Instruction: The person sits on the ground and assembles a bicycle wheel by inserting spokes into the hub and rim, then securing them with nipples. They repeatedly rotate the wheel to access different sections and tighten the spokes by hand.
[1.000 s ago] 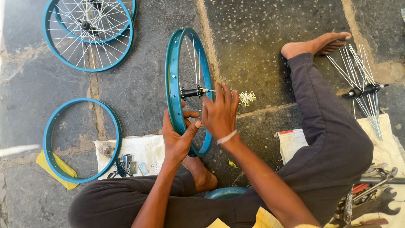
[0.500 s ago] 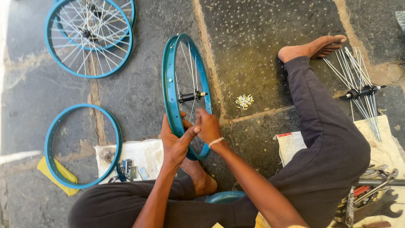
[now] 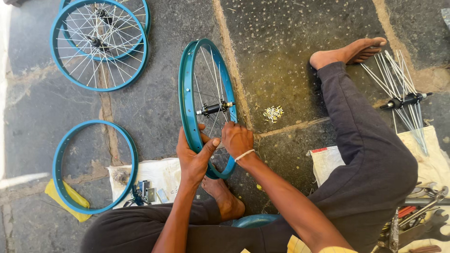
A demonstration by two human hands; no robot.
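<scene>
Teal wheel rim (image 3: 188,93) stood upright on edge, centre of scene, metal w/ glossy painted channel, thin silver spokes (image 3: 211,79) fanning from a dark hub (image 3: 215,108) w/ axle sticking out sideways. Its near arc sat between both hands, just above the person's bare foot (image 3: 225,199). Left hand (image 3: 193,157) wrapped the rim's left wall, fingers curled tight on it, thumb pressed across toward the other hand. Right hand (image 3: 236,139), white band at wrist, sat inside the rim on the right; fingers bunched together at the spoke ends near the rim; cannot tell what they pinched, if anything.

Right of rim, a small heap of pale nipples (image 3: 273,113) lay on the rough stone floor (image 3: 290,56), apart from the hands. Far right, a loose hub w/ spokes (image 3: 404,100) splayed out flat, beside the outstretched leg in dark cloth. Near right, grey metal tools (image 3: 422,215) piled on a pale sack (image 3: 436,164).

Far left, a built teal wheel (image 3: 99,44), fully spoked, lay flat, a second one partly under it. Near left, a bare teal rim (image 3: 95,166), no spokes, lay flat, overlapping a yellow scrap (image 3: 65,199) and a white cloth (image 3: 159,178) w/ small parts on it.
</scene>
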